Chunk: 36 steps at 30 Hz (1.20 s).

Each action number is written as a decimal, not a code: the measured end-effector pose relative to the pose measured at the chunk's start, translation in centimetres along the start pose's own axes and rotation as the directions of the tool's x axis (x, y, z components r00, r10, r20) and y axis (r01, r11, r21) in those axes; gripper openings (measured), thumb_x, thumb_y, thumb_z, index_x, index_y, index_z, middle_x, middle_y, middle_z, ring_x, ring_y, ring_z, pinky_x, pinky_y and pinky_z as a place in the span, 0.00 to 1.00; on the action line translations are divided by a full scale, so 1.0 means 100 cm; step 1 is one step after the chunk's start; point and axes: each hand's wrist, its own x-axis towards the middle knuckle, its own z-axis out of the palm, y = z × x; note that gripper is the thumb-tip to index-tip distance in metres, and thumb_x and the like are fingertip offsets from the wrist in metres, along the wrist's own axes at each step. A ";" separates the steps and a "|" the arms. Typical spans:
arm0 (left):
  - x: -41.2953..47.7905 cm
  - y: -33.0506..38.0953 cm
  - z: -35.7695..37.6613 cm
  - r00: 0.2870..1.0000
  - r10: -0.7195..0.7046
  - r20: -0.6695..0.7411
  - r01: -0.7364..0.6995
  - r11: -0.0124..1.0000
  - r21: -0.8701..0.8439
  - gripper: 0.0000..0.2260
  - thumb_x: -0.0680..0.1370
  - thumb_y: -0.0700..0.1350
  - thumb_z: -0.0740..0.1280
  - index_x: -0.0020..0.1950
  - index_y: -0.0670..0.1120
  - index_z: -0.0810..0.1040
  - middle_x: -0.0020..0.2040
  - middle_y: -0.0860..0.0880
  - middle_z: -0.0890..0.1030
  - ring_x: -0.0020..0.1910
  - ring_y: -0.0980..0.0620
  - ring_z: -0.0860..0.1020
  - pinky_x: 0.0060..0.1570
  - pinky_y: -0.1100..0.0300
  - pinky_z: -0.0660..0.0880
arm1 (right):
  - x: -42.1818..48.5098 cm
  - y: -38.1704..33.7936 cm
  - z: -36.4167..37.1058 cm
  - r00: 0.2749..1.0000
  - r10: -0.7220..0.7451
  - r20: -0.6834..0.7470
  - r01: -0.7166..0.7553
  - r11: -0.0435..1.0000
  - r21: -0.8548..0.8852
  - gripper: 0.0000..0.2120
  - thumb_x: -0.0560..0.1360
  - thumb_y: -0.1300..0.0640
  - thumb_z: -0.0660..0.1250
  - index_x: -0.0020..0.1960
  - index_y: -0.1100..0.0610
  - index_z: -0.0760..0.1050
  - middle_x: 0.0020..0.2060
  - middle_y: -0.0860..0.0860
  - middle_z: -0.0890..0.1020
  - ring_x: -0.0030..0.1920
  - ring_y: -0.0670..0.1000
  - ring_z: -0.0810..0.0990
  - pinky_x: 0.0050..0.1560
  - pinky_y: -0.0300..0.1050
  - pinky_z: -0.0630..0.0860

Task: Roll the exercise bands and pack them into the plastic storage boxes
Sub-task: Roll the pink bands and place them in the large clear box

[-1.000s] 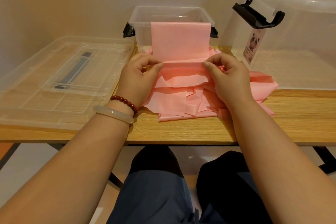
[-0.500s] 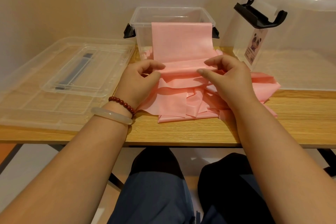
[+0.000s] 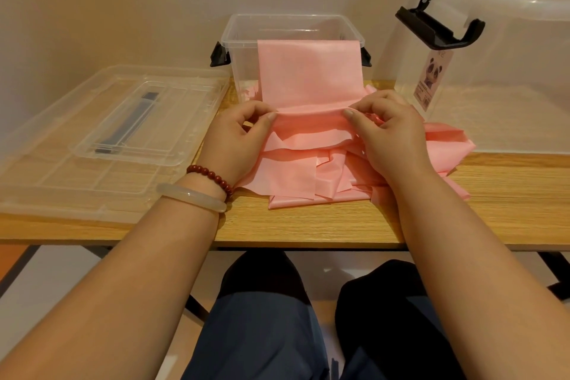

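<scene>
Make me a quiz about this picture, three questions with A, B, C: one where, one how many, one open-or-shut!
1. Where does the pink band hang? A over the rim of the small box B on the floor C inside the big box.
2. How many bracelets circle the left wrist? A one B two C four.
3. The small box is: A lidded B open C upside down.
Answers: A, it drapes over the front rim; B, red beads plus a pale bangle; B, nothing covers its top.
</scene>
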 end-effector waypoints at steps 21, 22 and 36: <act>0.000 0.000 -0.001 0.998 -0.065 -0.009 0.061 0.976 -0.208 0.10 0.78 0.42 0.68 0.44 0.57 0.81 0.44 0.56 0.80 0.47 0.56 0.78 0.50 0.60 0.77 | -0.001 -0.003 -0.001 0.999 0.033 -0.001 -0.033 0.999 0.042 0.02 0.77 0.55 0.68 0.45 0.51 0.78 0.44 0.44 0.77 0.47 0.44 0.73 0.48 0.37 0.72; 0.000 0.000 -0.001 0.998 -0.056 -0.004 0.054 0.978 -0.200 0.10 0.78 0.42 0.67 0.47 0.58 0.80 0.44 0.56 0.80 0.46 0.56 0.78 0.49 0.61 0.77 | -0.002 -0.005 -0.001 0.999 0.047 0.000 -0.047 0.997 0.056 0.02 0.77 0.55 0.68 0.46 0.50 0.77 0.43 0.43 0.77 0.45 0.43 0.74 0.46 0.38 0.73; -0.002 0.003 0.000 0.999 -0.041 0.002 0.041 0.991 -0.124 0.09 0.78 0.44 0.68 0.44 0.60 0.79 0.44 0.57 0.80 0.44 0.57 0.77 0.46 0.66 0.75 | -0.003 -0.002 -0.001 0.997 0.057 0.052 -0.059 0.997 0.041 0.04 0.76 0.56 0.70 0.50 0.49 0.80 0.44 0.39 0.77 0.47 0.40 0.75 0.47 0.31 0.72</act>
